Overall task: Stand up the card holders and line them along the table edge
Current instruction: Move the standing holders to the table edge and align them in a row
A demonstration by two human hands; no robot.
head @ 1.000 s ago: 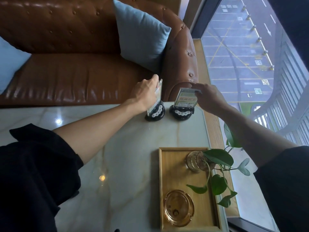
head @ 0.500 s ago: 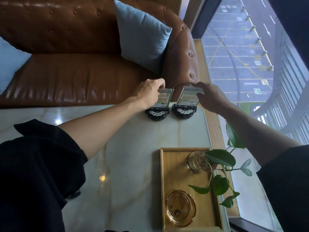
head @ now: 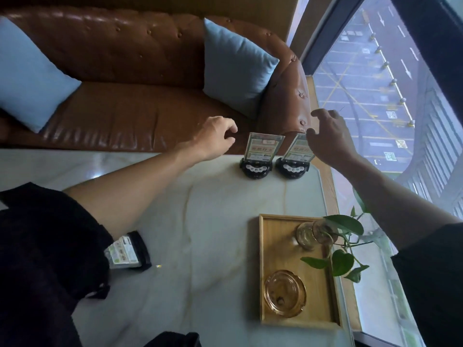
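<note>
Two black-based clear card holders [head: 255, 156] [head: 293, 159] are standing at the pale marble tabletop [head: 200, 221] edge, my fingers [head: 231, 128] [head: 312, 132] hovering loose and empty, so I'm judging the flat third holder [head: 127, 251] comes next.

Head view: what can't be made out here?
- Third card holder lying flat: partly hidden under the left sleeve.
- Right card holder: top corner covered by the right hand.
- Card print: too small to read.
- Ashtray contents: unclear.

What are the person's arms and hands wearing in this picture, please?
Both forearms are bare below loose black sleeves that end near the elbows. The left hand and right hand are bare too: no gloves, rings, watch or bracelets are visible.
</note>
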